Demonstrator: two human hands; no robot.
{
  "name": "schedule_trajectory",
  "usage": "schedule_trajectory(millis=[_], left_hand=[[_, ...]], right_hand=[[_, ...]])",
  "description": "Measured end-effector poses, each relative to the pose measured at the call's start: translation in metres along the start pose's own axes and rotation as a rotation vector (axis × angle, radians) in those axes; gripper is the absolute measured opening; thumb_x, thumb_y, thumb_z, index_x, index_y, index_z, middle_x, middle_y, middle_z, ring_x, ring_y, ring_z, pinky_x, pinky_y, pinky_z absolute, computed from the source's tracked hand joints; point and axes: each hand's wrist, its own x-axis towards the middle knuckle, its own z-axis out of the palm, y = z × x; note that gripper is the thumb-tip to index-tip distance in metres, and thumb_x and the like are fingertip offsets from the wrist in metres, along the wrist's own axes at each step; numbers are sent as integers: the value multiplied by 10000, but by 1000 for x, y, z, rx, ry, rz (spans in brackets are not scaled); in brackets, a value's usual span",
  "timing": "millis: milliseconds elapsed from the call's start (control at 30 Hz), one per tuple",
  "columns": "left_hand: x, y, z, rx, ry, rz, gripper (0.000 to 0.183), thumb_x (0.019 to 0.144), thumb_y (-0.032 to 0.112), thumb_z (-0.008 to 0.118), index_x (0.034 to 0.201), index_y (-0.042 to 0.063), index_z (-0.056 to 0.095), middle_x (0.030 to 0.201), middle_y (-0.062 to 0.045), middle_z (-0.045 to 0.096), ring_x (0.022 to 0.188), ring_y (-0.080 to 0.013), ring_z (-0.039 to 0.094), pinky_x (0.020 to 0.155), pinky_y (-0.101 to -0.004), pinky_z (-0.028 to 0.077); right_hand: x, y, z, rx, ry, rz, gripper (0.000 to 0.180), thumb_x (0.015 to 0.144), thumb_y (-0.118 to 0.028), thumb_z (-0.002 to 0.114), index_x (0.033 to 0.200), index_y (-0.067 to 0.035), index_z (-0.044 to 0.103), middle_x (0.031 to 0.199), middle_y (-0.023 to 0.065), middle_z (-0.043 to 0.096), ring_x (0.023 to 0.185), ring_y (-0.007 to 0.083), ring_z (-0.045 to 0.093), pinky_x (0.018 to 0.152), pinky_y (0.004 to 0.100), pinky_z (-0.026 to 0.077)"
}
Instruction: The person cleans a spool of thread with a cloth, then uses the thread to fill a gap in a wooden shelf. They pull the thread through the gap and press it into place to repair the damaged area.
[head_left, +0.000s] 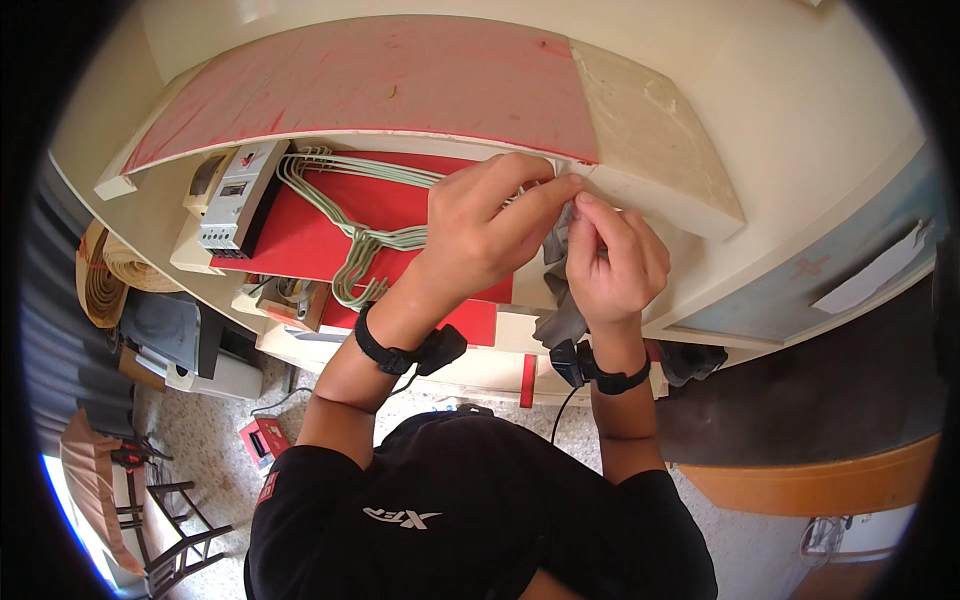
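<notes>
My left hand (487, 225) and my right hand (619, 262) meet at their fingertips in front of the upper shelf's edge. From between them hangs a crumpled grey cloth (561, 322), its upper end pinched in my right fingers. My left fingers are bent over, and whatever they may grip is hidden behind them. Just left of that hand, several pale green hangers (349, 217) lie stacked, partly covered by the hand and forearm. They rest on a red sheet (300, 229) lining the shelf. Black straps with small devices circle both wrists.
A grey circuit breaker (238, 199) stands left of the hangers. The red-topped upper shelf (375, 82) juts out above, ending in a stone-like block (660, 142). Below sits a small box of odds and ends (296, 300). Rolled material (124, 262) and a stool (180, 540) are at left.
</notes>
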Motion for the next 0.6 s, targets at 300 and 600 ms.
schedule_trajectory(millis=[300, 600], left_hand=[[-6, -4, 9, 38, 72, 33, 350, 660, 10, 816, 993, 74, 728, 881, -41, 644, 641, -185, 632, 512, -302, 498], [-6, -2, 7, 67, 44, 45, 322, 717, -49, 813, 1007, 68, 738, 918, -53, 681, 681, -186, 663, 510, -293, 506]], right_hand=[[2, -4, -6, -1, -65, 16, 296, 780, 116, 763, 1036, -29, 734, 641, 58, 588, 502, 183, 530, 464, 294, 413], [3, -4, -9, 0, -96, 1, 272, 794, 133, 758, 1031, 2, 728, 657, 73, 636, 514, 191, 563, 470, 301, 441]])
